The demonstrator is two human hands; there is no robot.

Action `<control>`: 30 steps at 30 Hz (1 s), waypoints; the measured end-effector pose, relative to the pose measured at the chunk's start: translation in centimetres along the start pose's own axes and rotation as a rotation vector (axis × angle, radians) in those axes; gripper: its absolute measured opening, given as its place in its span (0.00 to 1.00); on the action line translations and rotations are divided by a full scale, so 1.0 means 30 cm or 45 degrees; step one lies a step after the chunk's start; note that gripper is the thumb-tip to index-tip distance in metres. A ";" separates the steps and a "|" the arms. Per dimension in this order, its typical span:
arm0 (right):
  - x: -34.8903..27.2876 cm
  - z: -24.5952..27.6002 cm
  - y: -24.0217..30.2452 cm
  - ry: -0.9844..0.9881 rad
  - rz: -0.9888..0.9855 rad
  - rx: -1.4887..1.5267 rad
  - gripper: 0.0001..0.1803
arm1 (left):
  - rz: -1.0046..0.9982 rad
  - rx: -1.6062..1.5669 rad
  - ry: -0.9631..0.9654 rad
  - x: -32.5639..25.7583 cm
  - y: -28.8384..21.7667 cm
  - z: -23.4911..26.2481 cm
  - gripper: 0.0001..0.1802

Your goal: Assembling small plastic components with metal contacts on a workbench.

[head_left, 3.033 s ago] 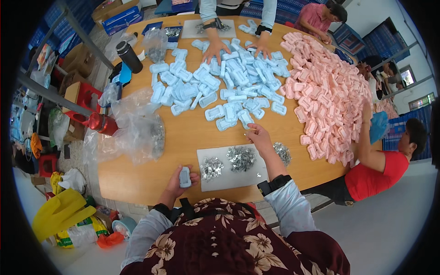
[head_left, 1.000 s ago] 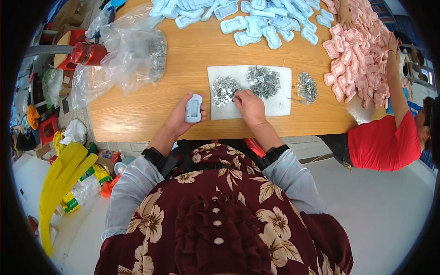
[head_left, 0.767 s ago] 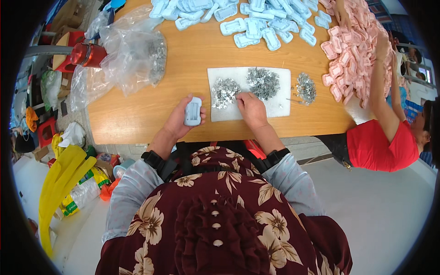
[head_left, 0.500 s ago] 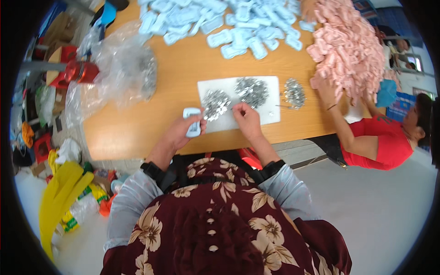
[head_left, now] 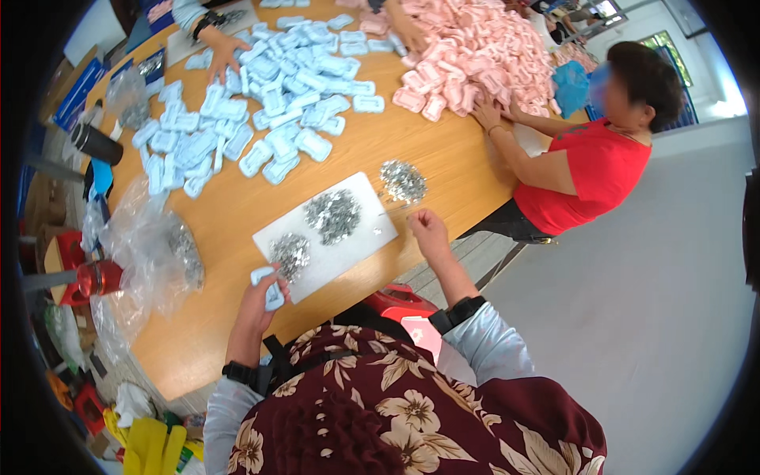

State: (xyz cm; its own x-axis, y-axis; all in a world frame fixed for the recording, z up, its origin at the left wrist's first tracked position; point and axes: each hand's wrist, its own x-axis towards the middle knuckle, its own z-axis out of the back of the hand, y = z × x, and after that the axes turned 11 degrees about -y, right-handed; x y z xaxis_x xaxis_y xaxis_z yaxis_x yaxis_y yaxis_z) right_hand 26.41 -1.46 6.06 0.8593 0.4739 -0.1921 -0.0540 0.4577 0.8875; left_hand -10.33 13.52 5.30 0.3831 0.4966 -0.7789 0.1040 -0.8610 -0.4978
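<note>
Head view: the left hand (head_left: 256,307) gripped one blue casing (head_left: 275,298) beside the white board (head_left: 331,260); the right hand (head_left: 429,229) was pinched, contents too small to tell. Much seemed left: heaped blue casings (head_left: 297,83) and silver pieces (head_left: 334,215) lay loose.

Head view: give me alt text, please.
A person's left hand holds a pale blue piece beside a white mat bearing silver piles; the right hand is near the mat's right edge. Beyond lie blue pieces and pink pieces in heaps.
</note>
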 end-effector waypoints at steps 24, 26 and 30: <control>-0.114 -0.072 -0.248 0.056 -0.184 0.043 0.09 | -0.104 -0.037 -0.331 0.132 0.071 0.186 0.22; -0.110 -0.063 -0.237 0.004 -0.162 0.026 0.09 | -0.089 -0.015 -0.314 0.136 0.071 0.179 0.22; -0.087 -0.053 -0.249 -0.074 -0.118 -0.058 0.09 | -0.080 0.029 -0.261 0.149 0.066 0.189 0.22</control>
State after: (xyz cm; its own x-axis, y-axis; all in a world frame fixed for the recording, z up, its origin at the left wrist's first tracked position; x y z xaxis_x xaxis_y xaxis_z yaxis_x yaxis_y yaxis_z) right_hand 23.75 -4.93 -0.73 0.8897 0.3843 -0.2467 0.0051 0.5318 0.8469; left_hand -13.61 14.67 -1.34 0.1815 0.5632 -0.8062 0.1001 -0.8261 -0.5546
